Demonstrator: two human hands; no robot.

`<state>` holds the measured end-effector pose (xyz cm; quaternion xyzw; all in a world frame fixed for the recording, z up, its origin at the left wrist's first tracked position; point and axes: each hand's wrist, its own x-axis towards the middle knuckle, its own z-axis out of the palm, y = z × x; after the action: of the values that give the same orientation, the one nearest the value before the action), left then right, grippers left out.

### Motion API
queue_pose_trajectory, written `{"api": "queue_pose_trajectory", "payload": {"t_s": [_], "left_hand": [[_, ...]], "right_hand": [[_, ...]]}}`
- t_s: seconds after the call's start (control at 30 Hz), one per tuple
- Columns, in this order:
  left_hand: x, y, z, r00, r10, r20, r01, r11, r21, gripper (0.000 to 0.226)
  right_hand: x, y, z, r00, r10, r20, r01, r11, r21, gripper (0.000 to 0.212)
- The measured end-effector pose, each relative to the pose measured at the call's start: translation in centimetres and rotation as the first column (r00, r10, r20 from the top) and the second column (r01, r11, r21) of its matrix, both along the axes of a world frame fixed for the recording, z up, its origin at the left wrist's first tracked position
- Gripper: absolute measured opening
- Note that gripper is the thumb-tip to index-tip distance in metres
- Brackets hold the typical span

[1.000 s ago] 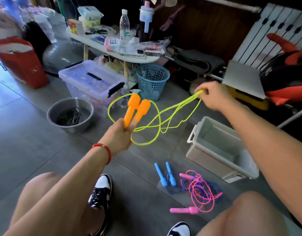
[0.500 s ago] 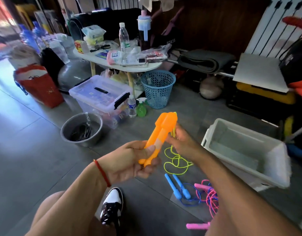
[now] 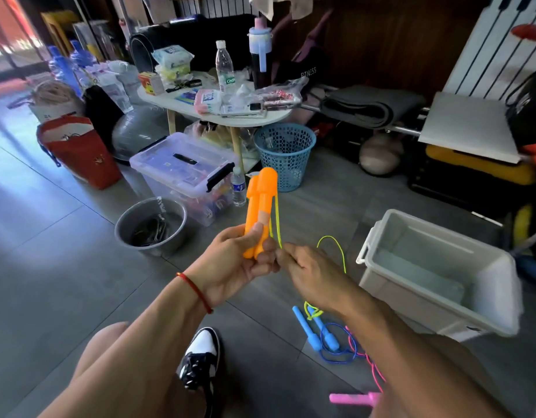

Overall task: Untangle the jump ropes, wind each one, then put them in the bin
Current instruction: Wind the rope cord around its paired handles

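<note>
My left hand (image 3: pixel 239 263) grips the two orange handles (image 3: pixel 260 206) of the yellow-green jump rope, held upright side by side. My right hand (image 3: pixel 309 273) pinches the yellow-green cord (image 3: pixel 277 224) just beside the handles; the rest of the cord loops out (image 3: pixel 336 251) and hangs to the floor. On the floor below my right arm lie a blue rope with blue handles (image 3: pixel 316 330) and a pink rope whose pink handle (image 3: pixel 351 398) shows, partly hidden by my arm. The white bin (image 3: pixel 484 282) stands open at the right.
A grey metal bowl (image 3: pixel 150 226), a lidded clear storage box (image 3: pixel 182 173), a blue mesh basket (image 3: pixel 286 155) and a cluttered white table (image 3: pixel 224 116) stand ahead. A red bag (image 3: pixel 79 152) is at left. My shoe (image 3: pixel 200 357) is on the grey tiles.
My right hand came in from the far right and moved down to just beside my left hand, taking cord along the handles. The long stretched loops have collapsed. The view shifted left and closer.
</note>
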<state>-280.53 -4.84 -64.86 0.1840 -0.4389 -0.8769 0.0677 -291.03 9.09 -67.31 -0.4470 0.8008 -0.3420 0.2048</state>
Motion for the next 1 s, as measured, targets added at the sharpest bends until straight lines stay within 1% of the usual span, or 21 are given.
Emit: {"api": "queue_pose_trajectory", "payload": {"t_s": [0.07,0.1,0.2,0.23,0.27,0.33,0.4,0.47,0.53,0.6,0.67,0.7,0.73,0.77,0.8,0.83,0.9,1.0], "left_hand": [[0.3,-0.2,0.3,0.996,-0.062,-0.07,0.071,0.989,0.128,0.02],[0.5,-0.3,0.3,0.991,-0.092,-0.095,0.107,0.98,0.166,0.022],[0.9,-0.5,-0.1,0.988,-0.12,-0.1,0.14,0.963,0.231,0.015],[1.1,-0.5,-0.2,0.984,-0.147,-0.104,0.168,0.956,0.238,0.015],[1.3,-0.5,-0.2,0.976,-0.19,-0.11,0.212,0.948,0.237,0.021],[1.8,-0.3,-0.4,0.955,-0.28,-0.095,0.295,0.931,0.216,0.041],[2.3,0.1,-0.8,0.937,-0.344,-0.069,0.35,0.913,0.207,0.055],[2.6,0.4,-1.2,0.925,-0.373,-0.066,0.378,0.9,0.218,0.056],[2.9,0.2,-1.2,0.93,-0.363,-0.051,0.366,0.91,0.194,0.042],[3.0,-0.4,-0.9,0.955,-0.296,0.003,0.293,0.946,0.136,0.022],[3.1,-1.5,-0.7,0.985,-0.16,0.067,0.154,0.984,0.086,0.014],[3.2,-2.2,-0.6,0.991,-0.091,0.099,0.089,0.996,0.029,0.012],[3.3,-2.7,-0.8,0.989,-0.034,0.142,0.046,0.995,-0.085,0.01],[3.4,-3.0,-1.0,0.981,0.011,0.192,0.035,0.971,-0.235,0.009],[3.4,-3.0,-1.4,0.971,0.048,0.233,0.041,0.93,-0.365,0.011],[3.3,-2.9,-1.8,0.962,0.083,0.259,0.043,0.895,-0.443,0.013],[2.9,-2.6,-2.7,0.947,0.161,0.278,-0.008,0.876,-0.481,0.014],[2.2,-3.3,-3.2,0.914,0.291,0.283,-0.143,0.883,-0.447,0.015]], "right_hand": [[0.1,0.2,0.4,0.998,0.001,0.064,-0.003,0.999,0.035,0.042],[0.1,0.3,0.6,0.997,0.014,0.073,-0.018,0.998,0.054,0.045],[-0.2,0.4,1.1,0.993,0.1,0.06,-0.106,0.989,0.105,0.044],[-0.3,0.5,1.3,0.991,0.124,0.049,-0.129,0.983,0.13,0.04],[-0.4,0.8,1.3,0.989,0.144,0.038,-0.148,0.976,0.159,0.038],[-0.4,1.4,1.2,0.983,0.181,0.031,-0.183,0.958,0.222,0.036],[0.0,2.0,1.1,0.975,0.22,0.029,-0.22,0.937,0.271,0.036],[0.4,2.2,1.1,0.972,0.233,0.042,-0.235,0.932,0.276,0.038],[0.2,2.3,1.3,0.974,0.221,0.045,-0.225,0.942,0.247,0.036],[0.0,2.5,1.5,0.977,0.209,0.031,-0.21,0.95,0.229,0.033],[0.0,2.9,1.3,0.98,0.196,0.023,-0.195,0.947,0.254,0.03],[0.0,3.1,1.1,0.984,0.179,0.01,-0.175,0.948,0.265,0.028],[0.0,3.3,1.0,0.988,0.156,-0.015,-0.146,0.951,0.273,0.026],[-0.2,3.5,0.9,0.989,0.138,-0.053,-0.118,0.953,0.279,0.025],[-0.4,3.6,1.0,0.986,0.133,-0.1,-0.1,0.954,0.284,0.025],[-0.5,3.7,1.0,0.98,0.138,-0.141,-0.093,0.953,0.287,0.026],[-0.4,3.8,1.1,0.974,0.148,-0.169,-0.095,0.953,0.289,0.028],[0.3,3.8,1.1,0.988,0.1,-0.115,-0.067,0.963,0.26,0.032]]}}
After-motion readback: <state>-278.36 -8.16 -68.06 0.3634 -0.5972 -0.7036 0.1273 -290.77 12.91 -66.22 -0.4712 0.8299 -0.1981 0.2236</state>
